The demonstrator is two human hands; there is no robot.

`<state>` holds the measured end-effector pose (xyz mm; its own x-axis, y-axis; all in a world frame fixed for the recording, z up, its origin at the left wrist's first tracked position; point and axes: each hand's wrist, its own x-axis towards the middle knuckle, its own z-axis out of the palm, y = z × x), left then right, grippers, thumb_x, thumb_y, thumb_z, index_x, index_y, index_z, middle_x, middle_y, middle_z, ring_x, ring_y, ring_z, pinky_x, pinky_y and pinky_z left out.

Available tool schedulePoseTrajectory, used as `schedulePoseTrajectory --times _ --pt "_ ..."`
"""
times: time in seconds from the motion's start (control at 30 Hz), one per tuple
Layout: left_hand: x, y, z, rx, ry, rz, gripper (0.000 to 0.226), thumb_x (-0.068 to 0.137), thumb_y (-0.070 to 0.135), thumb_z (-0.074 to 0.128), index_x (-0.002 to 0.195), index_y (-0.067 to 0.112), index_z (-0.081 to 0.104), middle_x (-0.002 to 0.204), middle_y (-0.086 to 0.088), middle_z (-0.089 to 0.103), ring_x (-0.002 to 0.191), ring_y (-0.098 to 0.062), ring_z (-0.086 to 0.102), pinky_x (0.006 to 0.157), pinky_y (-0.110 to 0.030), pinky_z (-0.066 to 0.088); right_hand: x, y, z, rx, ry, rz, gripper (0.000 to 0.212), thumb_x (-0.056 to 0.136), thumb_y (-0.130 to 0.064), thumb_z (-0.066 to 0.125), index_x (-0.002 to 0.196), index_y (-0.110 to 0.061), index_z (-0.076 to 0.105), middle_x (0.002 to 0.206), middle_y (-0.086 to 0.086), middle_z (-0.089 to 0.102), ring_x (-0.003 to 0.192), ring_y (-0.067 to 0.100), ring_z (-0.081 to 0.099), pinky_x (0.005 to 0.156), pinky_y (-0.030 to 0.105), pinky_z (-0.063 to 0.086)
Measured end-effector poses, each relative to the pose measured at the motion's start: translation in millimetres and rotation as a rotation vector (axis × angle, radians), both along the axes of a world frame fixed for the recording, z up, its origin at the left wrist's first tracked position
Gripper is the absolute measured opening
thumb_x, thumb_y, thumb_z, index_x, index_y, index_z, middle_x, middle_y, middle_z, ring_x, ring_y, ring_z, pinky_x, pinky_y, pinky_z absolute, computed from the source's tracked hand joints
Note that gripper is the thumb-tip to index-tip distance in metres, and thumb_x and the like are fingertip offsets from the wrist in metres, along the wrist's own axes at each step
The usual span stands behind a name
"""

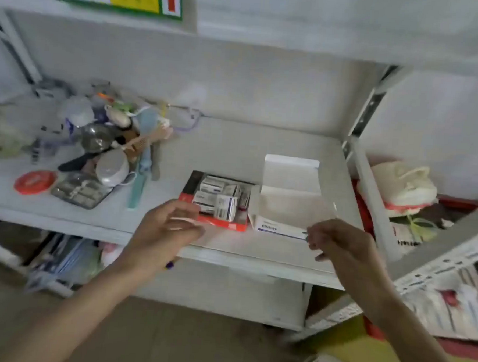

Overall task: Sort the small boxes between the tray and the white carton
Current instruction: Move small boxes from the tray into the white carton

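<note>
Beside tray (188, 190), carton (290, 195) lengthwise away.

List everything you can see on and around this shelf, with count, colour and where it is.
tray: one, red, shelf middle
small boxes: several, white, in the tray
white carton: one, open, right of the tray, touching it
round lid: one, red, shelf left
blister pack: one, grey, beside the lid
clutter pile: mixed colours, shelf back left
shelf: white
left hand: empty, at tray's front
right hand: empty, at carton's front
</note>
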<state>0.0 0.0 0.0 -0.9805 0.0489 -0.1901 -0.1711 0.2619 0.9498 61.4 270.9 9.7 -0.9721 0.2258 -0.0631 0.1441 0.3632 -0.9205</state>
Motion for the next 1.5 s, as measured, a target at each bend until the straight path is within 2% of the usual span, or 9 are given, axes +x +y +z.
schedulePoseTrajectory --times 0.17,0.23,0.3,0.47,0.73,0.93,1.2,1.37,1.5 --pt "-59.6 15.2 -22.3 -0.317 0.187 0.153 0.033 0.072 0.015 0.072 0.103 0.018 0.062 0.105 0.001 0.067 0.091 -0.013 0.062 0.075 -0.023 0.045 -70.1 -10.7 -21.4 0.196 0.060 -0.136 0.025 0.085 -0.012 0.062 0.077 -0.035 0.068 0.078 -0.009 0.072 0.076 0.016 0.067 0.081 0.044 0.060" --pt "-77.9 19.1 -29.3 -0.410 0.254 0.176 0.034 0.073 0.016 0.068 0.106 0.016 0.061 0.110 -0.002 0.064 0.097 -0.018 0.060 0.081 -0.029 0.045 -87.8 -20.3 -24.9 0.367 0.056 -0.131 0.021 0.084 -0.021 0.057 0.086 -0.038 0.069 0.087 -0.013 0.075 0.082 0.015 0.068 0.080 0.029 0.057" --pt "-92.3 23.3 -31.4 -0.426 0.318 0.092 0.033 0.072 0.011 0.067 0.105 0.015 0.063 0.105 -0.001 0.063 0.096 -0.018 0.059 0.081 -0.030 0.045 -104.1 -30.3 -23.7 0.429 0.026 -0.102 0.026 0.089 -0.012 0.052 0.100 -0.027 0.070 0.096 -0.008 0.072 0.086 0.013 0.062 0.062 0.000 0.042" --pt "-115.4 27.6 -38.3 -0.694 0.297 -0.225 0.036 0.071 0.012 0.066 0.106 0.023 0.066 0.111 -0.005 0.066 0.102 -0.023 0.061 0.082 -0.031 0.049 -134.1 -61.5 -31.6 0.376 0.133 0.024 0.027 0.081 0.005 0.053 0.092 -0.008 0.073 0.088 0.008 0.074 0.083 0.023 0.066 0.068 0.018 0.042" --pt "-113.9 16.6 -22.9 -0.758 0.319 -0.496 0.017 0.075 0.011 0.068 0.091 0.011 0.071 0.104 -0.012 0.065 0.094 -0.025 0.060 0.083 -0.044 0.051 -149.8 -84.9 -37.0 0.482 -0.059 0.379 0.025 0.082 -0.023 0.064 0.106 -0.016 0.066 0.111 0.009 0.066 0.096 0.031 0.065 0.088 0.040 0.054" --pt "-116.3 0.0 -29.4 -0.761 0.224 -0.596 0.061 0.051 0.054 0.064 0.108 0.031 0.061 0.116 0.008 0.039 0.117 -0.015 0.042 0.102 -0.040 0.041 -156.8 -88.9 -34.7 0.517 -0.088 0.431 0.023 0.078 -0.019 0.069 0.100 -0.015 0.064 0.113 0.010 0.060 0.099 0.033 0.064 0.081 0.044 0.058" --pt "-113.9 -5.2 -39.5 -0.737 0.352 -0.555 0.051 0.060 0.053 0.064 0.107 0.034 0.062 0.120 0.009 0.046 0.112 -0.015 0.047 0.098 -0.048 0.042 -148.8 -77.8 -25.6 0.359 0.062 0.270 0.019 0.079 -0.004 0.068 0.098 -0.004 0.073 0.089 0.004 0.069 0.089 0.024 0.065 0.083 0.032 0.054" --pt "-105.9 -8.3 -45.1 -0.634 0.304 -0.530 0.037 0.065 0.037 0.080 0.098 0.036 0.063 0.116 0.009 0.042 0.114 -0.014 0.042 0.098 -0.032 0.037 -135.9 -30.0 -18.5 0.018 0.067 0.000 0.023 0.082 -0.013 0.071 0.062 -0.025 0.070 0.067 -0.007 0.065 0.070 0.018 0.064 0.082 0.046 0.057" --pt "-91.7 -13.6 -46.1 -0.682 0.282 -0.525 0.036 0.069 0.038 0.079 0.101 0.036 0.063 0.117 0.015 0.040 0.113 -0.005 0.039 0.092 -0.033 0.040 -126.0 1.4 -27.1 -0.003 -0.120 -0.121 0.012 0.069 -0.029 0.072 0.067 -0.017 0.071 0.078 0.002 0.078 0.076 0.026 0.076 0.087 0.055 0.057"
